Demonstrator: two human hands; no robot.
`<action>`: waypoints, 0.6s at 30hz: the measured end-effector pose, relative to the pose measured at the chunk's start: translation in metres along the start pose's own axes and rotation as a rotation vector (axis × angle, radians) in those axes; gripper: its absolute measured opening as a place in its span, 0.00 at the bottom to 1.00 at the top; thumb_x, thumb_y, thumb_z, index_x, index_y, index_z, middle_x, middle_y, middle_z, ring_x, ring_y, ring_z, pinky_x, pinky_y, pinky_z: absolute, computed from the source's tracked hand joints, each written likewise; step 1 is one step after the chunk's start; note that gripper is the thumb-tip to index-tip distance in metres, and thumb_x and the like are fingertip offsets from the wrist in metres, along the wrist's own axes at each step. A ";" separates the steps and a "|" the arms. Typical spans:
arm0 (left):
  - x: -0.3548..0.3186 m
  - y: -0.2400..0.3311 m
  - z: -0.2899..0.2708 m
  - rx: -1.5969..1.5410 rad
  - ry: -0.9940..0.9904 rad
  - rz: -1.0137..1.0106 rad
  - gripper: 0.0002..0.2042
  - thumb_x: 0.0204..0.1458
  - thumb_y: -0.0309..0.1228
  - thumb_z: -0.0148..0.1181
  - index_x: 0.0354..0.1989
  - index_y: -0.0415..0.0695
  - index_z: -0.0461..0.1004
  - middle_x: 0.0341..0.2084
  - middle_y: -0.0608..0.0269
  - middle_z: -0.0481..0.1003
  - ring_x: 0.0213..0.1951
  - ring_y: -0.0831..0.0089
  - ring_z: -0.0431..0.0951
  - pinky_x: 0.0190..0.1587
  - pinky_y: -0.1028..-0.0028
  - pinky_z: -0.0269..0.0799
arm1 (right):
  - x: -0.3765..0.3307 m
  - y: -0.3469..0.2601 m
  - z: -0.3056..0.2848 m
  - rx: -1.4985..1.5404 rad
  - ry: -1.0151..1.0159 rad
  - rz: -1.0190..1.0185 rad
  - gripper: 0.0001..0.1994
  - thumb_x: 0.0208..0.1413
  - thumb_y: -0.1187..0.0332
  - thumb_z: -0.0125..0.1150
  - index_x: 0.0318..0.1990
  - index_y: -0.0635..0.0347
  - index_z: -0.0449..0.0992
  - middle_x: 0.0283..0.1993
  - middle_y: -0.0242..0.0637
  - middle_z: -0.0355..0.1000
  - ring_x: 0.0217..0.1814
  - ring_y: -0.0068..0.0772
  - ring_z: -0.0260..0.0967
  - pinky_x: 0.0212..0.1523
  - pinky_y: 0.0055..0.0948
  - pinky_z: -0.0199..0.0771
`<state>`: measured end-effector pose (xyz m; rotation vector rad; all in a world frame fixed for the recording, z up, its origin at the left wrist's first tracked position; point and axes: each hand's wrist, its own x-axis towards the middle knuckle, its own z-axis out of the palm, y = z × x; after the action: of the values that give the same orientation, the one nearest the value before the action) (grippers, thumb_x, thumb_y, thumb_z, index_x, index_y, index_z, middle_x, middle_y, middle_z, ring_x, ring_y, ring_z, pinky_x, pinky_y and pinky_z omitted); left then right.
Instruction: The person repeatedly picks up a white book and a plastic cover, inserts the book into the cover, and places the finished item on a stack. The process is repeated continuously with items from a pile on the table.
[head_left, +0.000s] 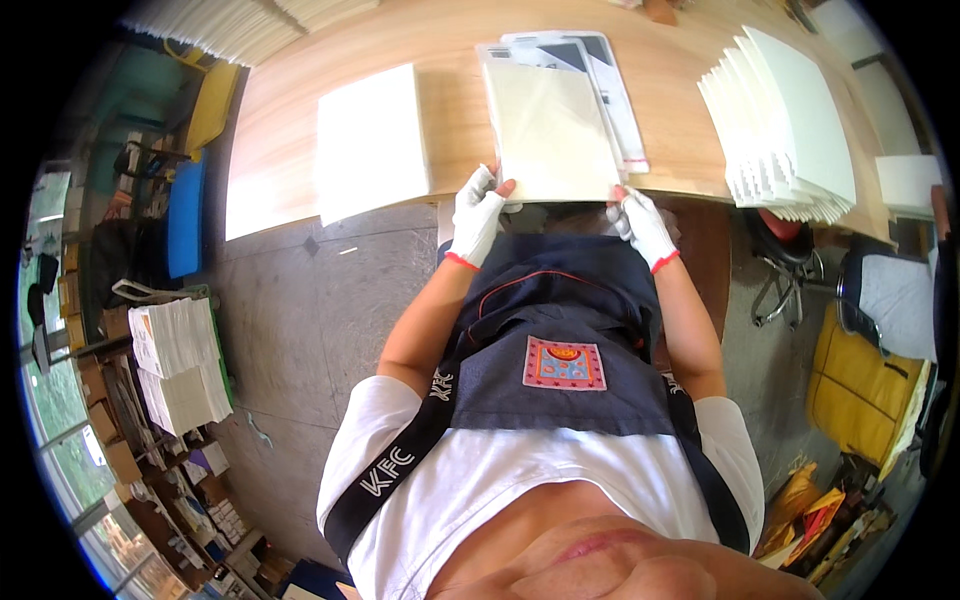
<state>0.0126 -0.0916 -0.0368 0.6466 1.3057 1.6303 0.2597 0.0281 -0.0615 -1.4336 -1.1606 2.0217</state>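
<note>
My left hand point(478, 215) wears a white glove with a red cuff and a bare thumb tip. Its fingers close on the near left corner of a cream pad of sheets point(552, 130). My right hand point(645, 228), gloved alike, grips the near right corner. The pad lies flat at the table's near edge and seems to sit inside or on a clear plastic sleeve; glare leaves that uncertain. Beneath and beyond it lie clear bags with dark printed parts point(622, 100). Fingers under the pad are hidden.
A white stack of sheets point(372, 140) rests left on the wooden table point(275, 140). Fanned white stacks point(790, 130) stand at the right edge, and more paper lies far left. A black stool point(785, 250) is below right; paper bundles point(178, 350) stand lower left.
</note>
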 end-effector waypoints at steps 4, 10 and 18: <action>-0.019 0.057 -0.041 0.130 0.135 0.041 0.21 0.53 0.27 0.55 0.55 0.34 0.64 0.47 0.56 0.70 0.45 0.72 0.71 0.50 0.76 0.65 | -0.002 -0.016 0.048 -0.041 -0.314 0.030 0.13 0.58 0.56 0.52 0.34 0.57 0.71 0.20 0.24 0.66 0.13 0.10 0.54 0.11 0.13 0.47; -0.009 0.099 -0.158 0.554 0.427 0.450 0.17 0.57 0.31 0.50 0.54 0.38 0.67 0.46 0.57 0.72 0.45 0.71 0.71 0.50 0.74 0.65 | 0.016 -0.043 0.191 -0.274 -0.442 -0.225 0.15 0.57 0.56 0.53 0.40 0.58 0.73 0.22 0.24 0.67 0.19 0.13 0.57 0.18 0.15 0.56; -0.009 0.052 -0.236 0.725 0.696 0.313 0.20 0.49 0.22 0.47 0.53 0.39 0.67 0.53 0.52 0.66 0.52 0.64 0.68 0.56 0.71 0.62 | 0.014 -0.030 0.231 -0.563 -0.424 -0.279 0.21 0.57 0.51 0.47 0.27 0.61 0.73 0.18 0.34 0.69 0.19 0.26 0.66 0.25 0.28 0.63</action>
<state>-0.1976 -0.2093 -0.0572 0.7557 2.4675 1.6793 0.0403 -0.0355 -0.0153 -0.9870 -2.1096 1.9299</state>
